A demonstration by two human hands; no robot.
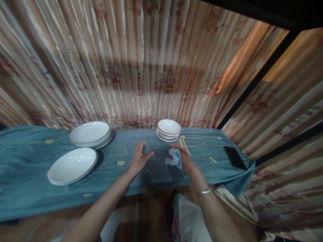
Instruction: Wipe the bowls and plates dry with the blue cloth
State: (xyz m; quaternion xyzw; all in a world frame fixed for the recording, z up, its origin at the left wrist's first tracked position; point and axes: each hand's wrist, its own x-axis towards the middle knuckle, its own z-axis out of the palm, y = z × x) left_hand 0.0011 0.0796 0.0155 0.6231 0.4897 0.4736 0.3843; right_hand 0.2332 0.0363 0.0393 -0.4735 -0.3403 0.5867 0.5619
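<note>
Head view: both hands are apart from each other over the blue worktop [108, 168].
Left hand [139, 160]: thumb and fingers spread wide, to the right of the big dishes.
Right hand [186, 160]: holds a pale blue cloth [176, 158], all bunched up, near the middle of the worktop.
Small bowls [169, 128]: white with red rims, stacked on the far side, just past the cloth.
Chopsticks [185, 145]: lying just right of the small bowls.
Big dishes: white, on the left, one stack far [91, 133], one near [73, 166].
Phone [235, 158]: black, lying at the right end.
</note>
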